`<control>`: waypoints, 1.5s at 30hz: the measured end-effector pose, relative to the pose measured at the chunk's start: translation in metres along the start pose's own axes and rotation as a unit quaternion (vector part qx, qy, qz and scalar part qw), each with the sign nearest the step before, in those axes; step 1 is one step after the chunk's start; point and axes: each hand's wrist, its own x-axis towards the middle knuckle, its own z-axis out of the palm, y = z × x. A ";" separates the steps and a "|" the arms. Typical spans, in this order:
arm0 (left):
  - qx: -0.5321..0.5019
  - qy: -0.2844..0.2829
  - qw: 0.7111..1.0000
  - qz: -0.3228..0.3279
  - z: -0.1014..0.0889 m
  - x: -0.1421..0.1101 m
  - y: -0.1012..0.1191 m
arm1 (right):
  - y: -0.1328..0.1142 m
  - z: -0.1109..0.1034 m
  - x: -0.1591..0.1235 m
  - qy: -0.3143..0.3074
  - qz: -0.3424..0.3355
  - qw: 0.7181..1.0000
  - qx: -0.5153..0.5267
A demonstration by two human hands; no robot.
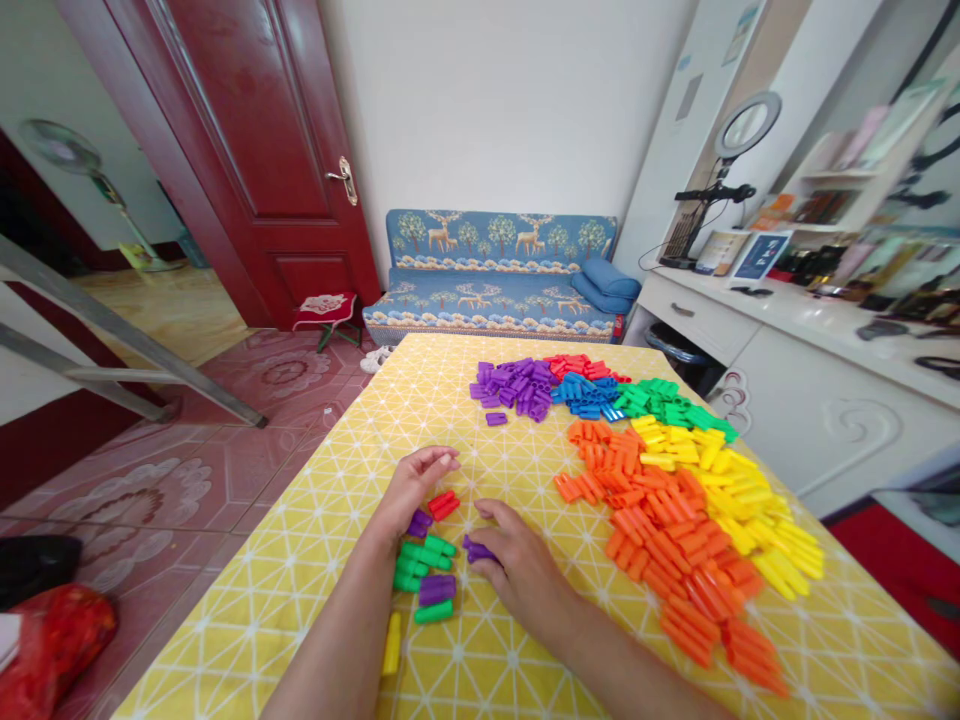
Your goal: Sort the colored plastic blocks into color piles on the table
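My right hand [517,555] has its thumb and fingers around purple plastic pieces [478,550], small ribbed tubes like pen caps, low over the table. To its left, my left hand [414,488] is turned on its side with its fingers loosely stretched and nothing visible in them. Just below the left fingers lie red pieces [444,504], with another purple piece [420,523] partly hidden by the wrist. Between my forearms are several green pieces [425,555], a purple pair [437,590], a single green piece [434,611] and a yellow piece [391,643].
Sorted piles cover the table's right side: orange [667,530], yellow [750,500], green [675,405], blue [589,396], red [577,367] and purple [517,387]. One purple piece [496,419] lies apart. A patterned sofa [495,290] and a white dresser [825,380] stand beyond the yellow tablecloth [300,560].
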 end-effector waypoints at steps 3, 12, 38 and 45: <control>0.005 0.001 1.000 -0.004 -0.001 0.000 -0.001 | -0.002 -0.013 0.006 -0.013 -0.021 0.997 -0.066; 0.023 0.004 1.000 0.010 0.000 0.002 0.001 | 0.078 -0.079 0.100 0.138 0.179 0.974 -0.030; 0.020 0.002 1.000 0.017 -0.003 0.006 -0.007 | 0.040 -0.070 0.074 -0.192 0.045 0.978 0.071; 0.023 0.000 0.999 0.022 -0.003 0.006 -0.007 | 0.009 -0.075 0.019 -0.266 -0.037 0.962 -0.059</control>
